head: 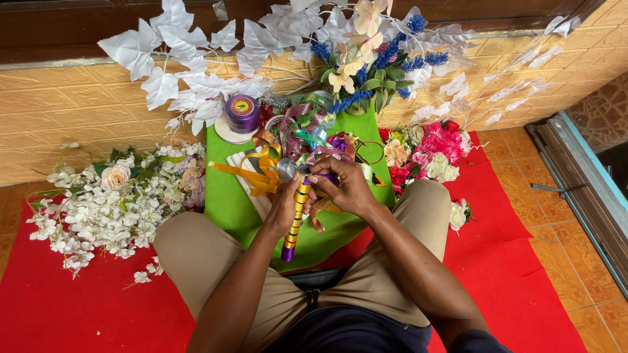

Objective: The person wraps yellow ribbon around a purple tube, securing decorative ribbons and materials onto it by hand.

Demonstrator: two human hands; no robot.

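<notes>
I note my left hand gripping the ribbon-wrapped stick mid-shaft; my right hand pinches purple ribbon at its twelve-o'clock end. Light, stiff, likely slippery.

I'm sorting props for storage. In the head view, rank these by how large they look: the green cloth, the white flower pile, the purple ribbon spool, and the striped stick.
1. Green cloth
2. White flower pile, close to the cloth in spread, so that order is unsure
3. Striped stick, held in both hands
4. Purple ribbon spool, though it lies farther from the camera
</notes>
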